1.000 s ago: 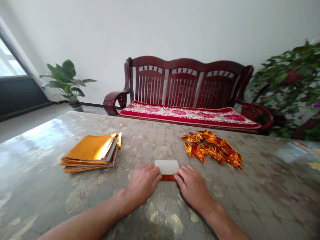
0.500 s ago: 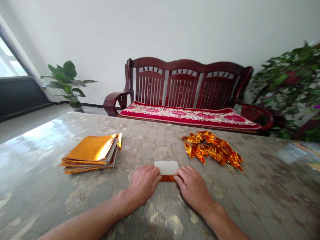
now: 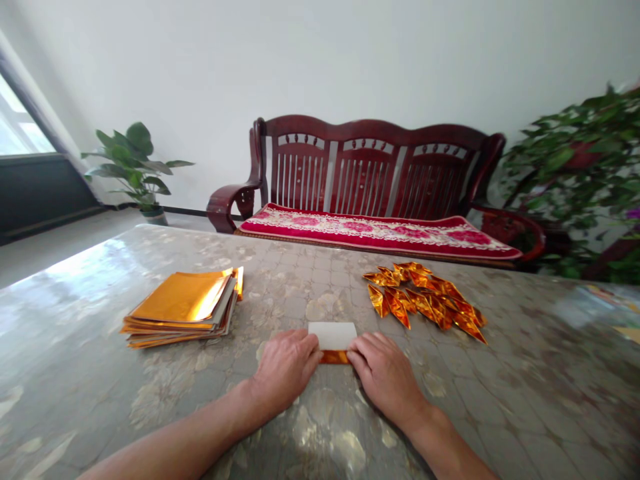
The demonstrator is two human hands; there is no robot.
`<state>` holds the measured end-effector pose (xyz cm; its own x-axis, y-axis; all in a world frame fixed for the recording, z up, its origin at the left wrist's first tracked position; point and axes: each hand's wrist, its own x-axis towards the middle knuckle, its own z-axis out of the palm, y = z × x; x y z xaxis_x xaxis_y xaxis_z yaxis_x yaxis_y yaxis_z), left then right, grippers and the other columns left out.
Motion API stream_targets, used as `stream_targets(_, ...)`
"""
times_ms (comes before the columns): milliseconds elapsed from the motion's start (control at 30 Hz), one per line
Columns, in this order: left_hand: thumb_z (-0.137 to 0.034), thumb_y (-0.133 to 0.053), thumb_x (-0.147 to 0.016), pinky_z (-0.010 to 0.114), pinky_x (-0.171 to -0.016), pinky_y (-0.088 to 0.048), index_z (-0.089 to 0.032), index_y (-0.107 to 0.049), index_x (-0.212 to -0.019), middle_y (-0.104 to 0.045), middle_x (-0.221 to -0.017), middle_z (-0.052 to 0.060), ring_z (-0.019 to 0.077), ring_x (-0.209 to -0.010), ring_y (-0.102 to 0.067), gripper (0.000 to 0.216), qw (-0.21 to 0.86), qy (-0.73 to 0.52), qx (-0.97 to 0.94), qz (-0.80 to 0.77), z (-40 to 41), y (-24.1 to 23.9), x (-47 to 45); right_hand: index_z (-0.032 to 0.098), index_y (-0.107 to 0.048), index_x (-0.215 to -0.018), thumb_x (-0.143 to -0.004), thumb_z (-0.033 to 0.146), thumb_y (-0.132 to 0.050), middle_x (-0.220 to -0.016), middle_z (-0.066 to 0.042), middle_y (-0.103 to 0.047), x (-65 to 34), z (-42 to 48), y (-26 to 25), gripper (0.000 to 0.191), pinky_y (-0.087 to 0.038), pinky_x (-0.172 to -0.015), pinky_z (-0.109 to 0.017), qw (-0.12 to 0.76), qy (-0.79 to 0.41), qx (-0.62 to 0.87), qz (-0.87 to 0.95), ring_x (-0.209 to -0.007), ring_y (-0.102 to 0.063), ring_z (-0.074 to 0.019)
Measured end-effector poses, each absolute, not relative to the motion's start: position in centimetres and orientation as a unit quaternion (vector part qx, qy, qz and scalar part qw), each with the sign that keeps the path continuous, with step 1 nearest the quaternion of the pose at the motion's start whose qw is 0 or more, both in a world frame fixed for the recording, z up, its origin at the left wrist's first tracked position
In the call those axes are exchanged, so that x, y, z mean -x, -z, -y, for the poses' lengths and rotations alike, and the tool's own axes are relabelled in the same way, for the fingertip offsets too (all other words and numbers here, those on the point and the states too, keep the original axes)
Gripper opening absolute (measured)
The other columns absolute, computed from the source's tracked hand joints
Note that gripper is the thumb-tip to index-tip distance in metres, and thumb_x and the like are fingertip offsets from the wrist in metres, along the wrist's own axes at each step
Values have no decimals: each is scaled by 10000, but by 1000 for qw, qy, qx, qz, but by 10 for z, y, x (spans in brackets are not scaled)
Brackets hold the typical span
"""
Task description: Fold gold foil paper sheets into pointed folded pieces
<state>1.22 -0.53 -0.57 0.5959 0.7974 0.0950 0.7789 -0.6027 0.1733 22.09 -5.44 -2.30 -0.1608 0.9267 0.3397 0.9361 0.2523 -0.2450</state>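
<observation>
A sheet of gold foil paper point(image 3: 333, 337) lies on the table between my hands, its pale back facing up and a strip of shiny orange-gold folded over along the near edge. My left hand point(image 3: 289, 363) grips the left end of that fold, thumb and fingers pressed together. At the right end, my right hand point(image 3: 383, 367) pinches the same fold with curled fingers. Left of my hands sits a stack of gold foil sheets point(image 3: 183, 298). Several folded gold foil pieces point(image 3: 425, 293) with pointed ends lie in a pile beyond my right hand.
The table point(image 3: 300, 267) has a glossy, flower-patterned cover. At its right edge lies a blurred clear plastic bag point(image 3: 600, 307). Behind the table stands a dark red wooden bench point(image 3: 370, 180) with a red floral cushion. Potted plants stand left point(image 3: 133, 163) and right point(image 3: 575, 167).
Almost nothing differs. Both hands keep their places on the folded strip, with only a tiny shift of the fingers and paper.
</observation>
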Motion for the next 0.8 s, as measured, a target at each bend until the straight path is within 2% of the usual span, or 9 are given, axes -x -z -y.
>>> stream_targets(800,-336,-519,-948,277,-698,-416,-221,-594,-820,-688,-852,27,206,-827,-660,188,59,-78,-882,-462,4,7,-14,225,-627,-817,-931,222,-601,-814,-18,-630,-220,55,23,117,-359,-721,-311,214,11,618,756,-811,-549,-204)
